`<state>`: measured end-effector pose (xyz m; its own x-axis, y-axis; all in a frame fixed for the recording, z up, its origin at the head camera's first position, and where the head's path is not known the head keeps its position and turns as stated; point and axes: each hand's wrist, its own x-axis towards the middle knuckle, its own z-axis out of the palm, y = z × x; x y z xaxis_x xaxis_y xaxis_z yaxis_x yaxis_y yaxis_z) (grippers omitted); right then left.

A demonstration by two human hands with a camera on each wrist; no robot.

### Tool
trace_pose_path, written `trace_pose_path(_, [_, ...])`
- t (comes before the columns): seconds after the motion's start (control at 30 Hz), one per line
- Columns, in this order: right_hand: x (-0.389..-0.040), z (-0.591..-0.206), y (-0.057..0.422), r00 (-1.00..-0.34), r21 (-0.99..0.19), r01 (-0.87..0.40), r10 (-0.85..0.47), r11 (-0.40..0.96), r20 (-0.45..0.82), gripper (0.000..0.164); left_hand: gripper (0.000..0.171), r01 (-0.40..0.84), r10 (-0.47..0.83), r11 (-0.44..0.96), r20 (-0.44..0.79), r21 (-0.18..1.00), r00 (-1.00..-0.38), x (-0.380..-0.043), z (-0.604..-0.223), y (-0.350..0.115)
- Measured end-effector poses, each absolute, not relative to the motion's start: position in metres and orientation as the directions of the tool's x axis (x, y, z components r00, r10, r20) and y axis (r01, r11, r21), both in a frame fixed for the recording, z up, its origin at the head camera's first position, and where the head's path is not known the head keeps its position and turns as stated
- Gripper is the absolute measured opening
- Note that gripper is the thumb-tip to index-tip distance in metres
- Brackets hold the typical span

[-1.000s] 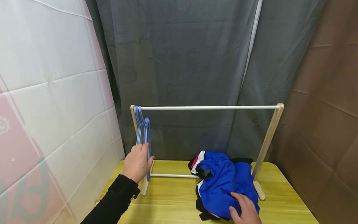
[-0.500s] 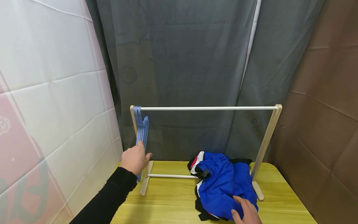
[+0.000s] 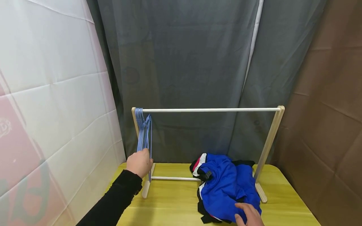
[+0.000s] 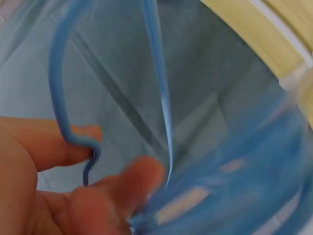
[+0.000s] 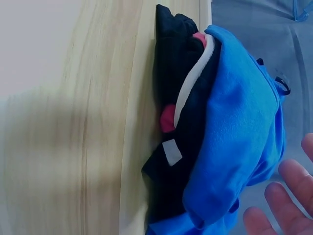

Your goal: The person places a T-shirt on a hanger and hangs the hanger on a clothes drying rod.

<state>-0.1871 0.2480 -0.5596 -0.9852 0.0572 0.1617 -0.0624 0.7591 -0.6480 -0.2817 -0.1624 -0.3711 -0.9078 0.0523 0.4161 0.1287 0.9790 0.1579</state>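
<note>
Several thin blue clothes hangers point(image 3: 140, 128) hang bunched at the left end of the rack's white top rail point(image 3: 209, 110). My left hand point(image 3: 139, 162) is at their lower part, its fingers and thumb curled round one hanger point(image 4: 57, 73) that stands a little apart from the bunch. In the left wrist view the other hangers are blurred. A crumpled blue garment point(image 3: 222, 188) with black, white and red parts lies on the table to the right. Over its near edge is my right hand point(image 3: 249, 215), fingers relaxed; in the right wrist view the spread fingers hold nothing.
The rack's wooden right post point(image 3: 270, 149) rises behind the garment, and a white lower bar point(image 3: 175, 178) runs low across the rack. Underneath is a yellow wood-grain table point(image 3: 167, 204). A grey curtain point(image 3: 183, 62) stands behind, with white and brown fabric at the sides.
The left hand first moved left and lower along the hangers, then slightly right, and one hanger now stands apart from the bunch. The right hand has shifted slightly down; the garment lies about the same.
</note>
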Motion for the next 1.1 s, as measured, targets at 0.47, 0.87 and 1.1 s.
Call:
trace_pose_path(0.47, [-0.18,-0.557,0.245,-0.98,-0.721,-0.063,0.096,0.69,0.177,0.03,0.021,0.161,0.154,0.699,0.074,0.697,-0.985,-0.279,-0.389,-0.156])
trace_pose_path(0.87, [-0.181,-0.558,0.252,-0.985,-0.733,-0.027,0.106,0.68,0.134,0.031,0.015,0.159,0.055,0.506,0.152,0.848,-0.987,-0.28,-0.397,-0.15])
trace_pose_path(1.1, [-0.193,-0.549,0.251,-0.994,-0.708,0.017,0.09,0.706,0.067,0.037,0.011,0.358,0.108,0.583,0.368,0.729,-0.924,-0.278,-0.414,-0.145])
